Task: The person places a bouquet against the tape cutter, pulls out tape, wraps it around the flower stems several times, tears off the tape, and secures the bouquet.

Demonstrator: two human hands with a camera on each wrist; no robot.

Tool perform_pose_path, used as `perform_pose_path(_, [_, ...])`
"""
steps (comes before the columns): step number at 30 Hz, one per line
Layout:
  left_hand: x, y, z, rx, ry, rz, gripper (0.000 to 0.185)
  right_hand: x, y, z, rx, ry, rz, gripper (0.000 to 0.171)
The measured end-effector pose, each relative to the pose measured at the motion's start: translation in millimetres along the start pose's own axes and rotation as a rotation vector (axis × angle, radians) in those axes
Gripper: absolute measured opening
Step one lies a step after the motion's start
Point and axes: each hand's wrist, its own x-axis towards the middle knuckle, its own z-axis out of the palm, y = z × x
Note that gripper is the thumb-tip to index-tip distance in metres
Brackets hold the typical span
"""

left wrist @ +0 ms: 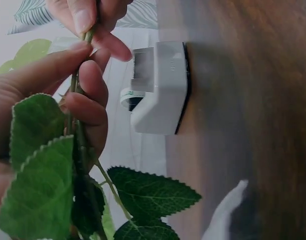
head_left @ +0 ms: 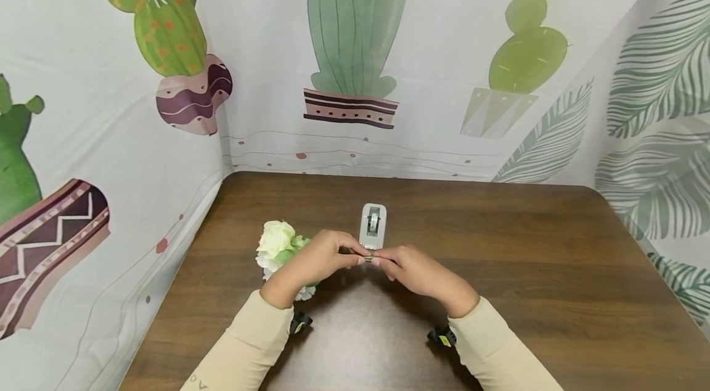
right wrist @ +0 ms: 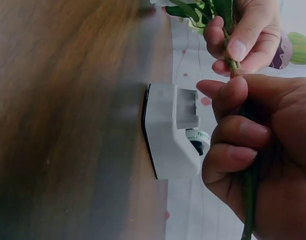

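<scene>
My left hand (head_left: 323,256) pinches the green stems (left wrist: 75,90) of an artificial flower bunch between thumb and fingers. The bunch's cream-white blooms (head_left: 276,239) show beyond the outer side of that hand in the head view, partly behind the wrist. Serrated leaves (left wrist: 40,185) hang below the palm in the left wrist view. My right hand (head_left: 418,272) has its fingers curled round the lower stem (right wrist: 250,200), its fingertips right up against the left hand's. A white tape dispenser (head_left: 373,227) with a roll of tape stands just beyond both hands.
The brown wooden table (head_left: 527,243) has its far edge against a cactus-print cloth (head_left: 355,150). Black wrist straps (head_left: 442,336) with small yellow marks sit at the cuffs of the cream sleeves (head_left: 493,341). A white petal (left wrist: 227,210) shows low in the left wrist view.
</scene>
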Motion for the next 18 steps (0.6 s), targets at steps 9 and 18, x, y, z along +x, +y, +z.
perform_pose_path(9, [1.6, -7.8, 0.7, -0.057, 0.026, -0.034, 0.011, 0.1, 8.3, 2.8, 0.057, -0.021, 0.027, 0.029])
perform_pose_path(18, [4.4, -15.1, 5.4, 0.0, 0.017, -0.022, 0.009, 1.9, 14.7, 6.8, 0.086, 0.11, 0.058, 0.019])
